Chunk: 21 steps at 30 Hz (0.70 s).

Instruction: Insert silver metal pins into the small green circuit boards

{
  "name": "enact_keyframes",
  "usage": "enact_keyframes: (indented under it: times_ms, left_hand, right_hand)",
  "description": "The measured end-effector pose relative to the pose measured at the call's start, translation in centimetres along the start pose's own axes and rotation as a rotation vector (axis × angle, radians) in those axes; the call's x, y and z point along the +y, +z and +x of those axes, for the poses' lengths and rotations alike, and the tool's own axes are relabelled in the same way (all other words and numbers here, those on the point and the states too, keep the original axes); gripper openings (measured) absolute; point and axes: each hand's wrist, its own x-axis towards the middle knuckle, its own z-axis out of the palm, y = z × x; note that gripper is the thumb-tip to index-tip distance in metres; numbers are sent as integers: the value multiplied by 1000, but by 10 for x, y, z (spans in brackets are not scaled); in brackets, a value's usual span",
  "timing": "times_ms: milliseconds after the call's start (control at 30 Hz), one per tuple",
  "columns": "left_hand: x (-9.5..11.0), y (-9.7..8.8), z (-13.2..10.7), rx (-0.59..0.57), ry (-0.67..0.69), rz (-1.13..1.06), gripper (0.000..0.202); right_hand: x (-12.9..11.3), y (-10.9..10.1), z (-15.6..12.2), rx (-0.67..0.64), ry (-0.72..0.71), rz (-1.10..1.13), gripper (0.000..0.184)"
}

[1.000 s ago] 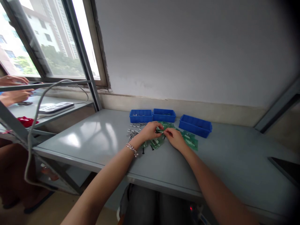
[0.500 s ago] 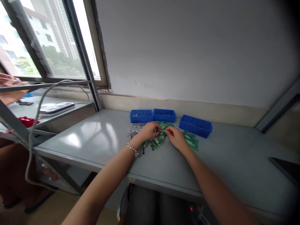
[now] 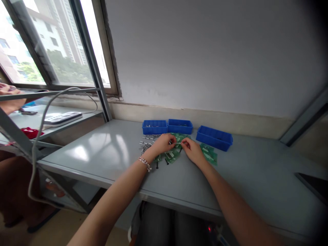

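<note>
- Slightly wider than a second ago, the gap between our left hand (image 3: pixel 164 142) and our right hand (image 3: pixel 191 148) shows more of a thin pale rod (image 3: pixel 177 143); off to the left, a co-worker's hands (image 3: pixel 11 102) have drawn back toward the edge of view.
- Nearest us now, our dark lap (image 3: pixel 159 222) sits below the grey table (image 3: pixel 107 150), and a beaded bracelet (image 3: pixel 145 164) circles our left wrist.
- Two small black pieces (image 3: pixel 157 165) lie on the table, just this side of our left hand.
- Look at that grip: our left fingers are pinched closed at the rod's left end, our right fingers pinched just as tightly at its right end, and it runs nearly level between them.
- Green packets (image 3: pixel 210 154) spread around our hands, some between and beyond them, one beside the right.
- Loose metal pins (image 3: pixel 145 145) crowd in left of our left hand.
- Farther on, three blue trays (image 3: pixel 214 138) stand before the pale wall (image 3: pixel 200 61); small metal bits show in the leftmost.
</note>
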Motion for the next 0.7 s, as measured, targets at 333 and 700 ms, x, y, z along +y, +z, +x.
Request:
enact_keyframes:
  times_ms: [333,700]
  left_hand:
    - [0,4,0,2,31,-14,7]
    - [5,6,1,28,64,-35,13]
  right_hand:
    - [-3,-1,0,-21,-3,39,6]
    - [-3,0,-1,-27,-29,57,10]
